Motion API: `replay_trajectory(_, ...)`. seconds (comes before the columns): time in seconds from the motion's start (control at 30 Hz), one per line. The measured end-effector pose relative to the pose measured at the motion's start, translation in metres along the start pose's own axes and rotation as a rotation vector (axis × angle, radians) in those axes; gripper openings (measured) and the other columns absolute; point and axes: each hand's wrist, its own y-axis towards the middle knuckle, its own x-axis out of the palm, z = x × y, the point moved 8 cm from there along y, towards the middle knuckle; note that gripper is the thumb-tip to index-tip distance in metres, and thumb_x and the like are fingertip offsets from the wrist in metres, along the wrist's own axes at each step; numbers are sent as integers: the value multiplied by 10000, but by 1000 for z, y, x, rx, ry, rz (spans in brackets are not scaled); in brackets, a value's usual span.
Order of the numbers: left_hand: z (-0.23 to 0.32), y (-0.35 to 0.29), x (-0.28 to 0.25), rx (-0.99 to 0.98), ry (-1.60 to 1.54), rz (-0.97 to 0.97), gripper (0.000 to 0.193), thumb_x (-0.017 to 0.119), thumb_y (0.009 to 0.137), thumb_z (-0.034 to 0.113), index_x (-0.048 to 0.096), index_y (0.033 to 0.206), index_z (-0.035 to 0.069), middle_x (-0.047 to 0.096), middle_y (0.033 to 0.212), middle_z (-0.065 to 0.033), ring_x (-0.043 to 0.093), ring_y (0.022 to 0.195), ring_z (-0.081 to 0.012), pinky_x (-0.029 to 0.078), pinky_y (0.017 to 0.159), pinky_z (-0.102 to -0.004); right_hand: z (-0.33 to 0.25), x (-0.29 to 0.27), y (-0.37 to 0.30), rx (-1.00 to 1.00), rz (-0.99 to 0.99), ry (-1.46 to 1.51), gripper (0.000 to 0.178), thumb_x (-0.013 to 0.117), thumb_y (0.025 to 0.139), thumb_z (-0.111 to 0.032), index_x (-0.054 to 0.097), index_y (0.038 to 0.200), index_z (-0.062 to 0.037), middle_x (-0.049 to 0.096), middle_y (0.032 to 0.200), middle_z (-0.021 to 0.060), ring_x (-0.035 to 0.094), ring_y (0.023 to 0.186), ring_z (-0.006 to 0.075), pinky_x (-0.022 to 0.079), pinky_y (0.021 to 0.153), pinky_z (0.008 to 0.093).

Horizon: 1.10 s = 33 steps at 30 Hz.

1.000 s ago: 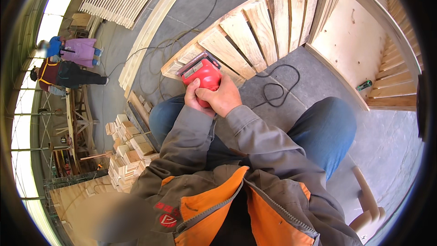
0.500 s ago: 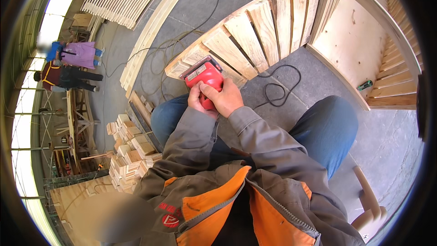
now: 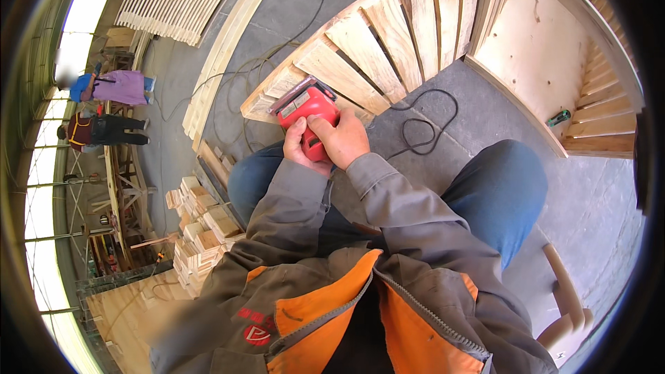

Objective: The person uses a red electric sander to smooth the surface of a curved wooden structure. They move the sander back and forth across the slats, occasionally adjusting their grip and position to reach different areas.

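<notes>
A red electric sander (image 3: 313, 112) lies with its flat pad against the near left end of a slatted wooden panel (image 3: 350, 59). My left hand (image 3: 299, 151) is closed around the left side of the sander's body, thumb on top. From the right, my right hand (image 3: 344, 140) wraps the same grip, its thumb beside the other one. The sander's underside and the wood beneath it are hidden. Pale slats with dark gaps between them fan out along the panel toward the upper right.
Coiled black cord (image 3: 433, 121) lies on the concrete floor right of the panel. A wooden frame box (image 3: 530, 48) stands at right, with a green-handled tool (image 3: 558, 118) in it. Stacked wood blocks (image 3: 208, 232) sit at left, near long boards (image 3: 225, 48). Two people (image 3: 104, 131) stand farther off.
The view has shifted slightly, and the panel appears a little lower and more to the left. Both hands keep their hold on the sander. The two people at far left have changed posture.
</notes>
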Motion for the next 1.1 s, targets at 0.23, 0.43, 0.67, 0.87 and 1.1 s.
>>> replay_trajectory(0.23, -63, 27, -55, -222, -62, 75, 536, 699, 898, 473, 636, 1308, 134, 685, 1291, -99, 660, 1191, -285, 531, 1046, -479, 68, -7, 21, 198, 2, -41, 737, 752, 845, -510, 632, 1150, 150, 704, 1096, 345, 710, 1048, 440, 540, 921, 462)
replay_trajectory(0.43, -81, 41, -73, -257, -75, 52, 519, 694, 900, 452, 637, 1308, 136, 692, 1266, -93, 665, 1176, -281, 540, 1030, -477, 98, -4, 32, 228, 36, -39, 711, 780, 839, -496, 648, 1142, 133, 717, 1091, 322, 721, 1039, 405, 542, 918, 454)
replay_trajectory(0.67, -98, 43, -82, -269, 27, 103, 626, 654, 901, 505, 609, 1356, 78, 681, 1300, -134, 646, 1209, -310, 503, 1066, -469, 135, -10, 39, 258, 85, -50, 721, 780, 832, -537, 673, 1086, 129, 726, 1043, 326, 726, 1002, 420, 547, 893, 456)
replay_trajectory(0.87, -98, 33, -72, -310, -100, 58, 623, 665, 885, 532, 624, 1334, 103, 680, 1297, -130, 644, 1193, -318, 489, 1075, -480, 123, -7, 33, 247, 78, -76, 746, 754, 836, -545, 674, 1099, 149, 724, 1059, 333, 724, 1017, 431, 544, 908, 459)
replay_trajectory(1.1, -51, 21, -71, -177, -72, 78, 619, 670, 902, 486, 609, 1367, 82, 670, 1328, -145, 643, 1221, -324, 494, 1091, -492, 71, 11, 15, 130, 31, -3, 704, 764, 834, -496, 671, 1073, 159, 714, 1054, 347, 728, 993, 426, 547, 891, 458)
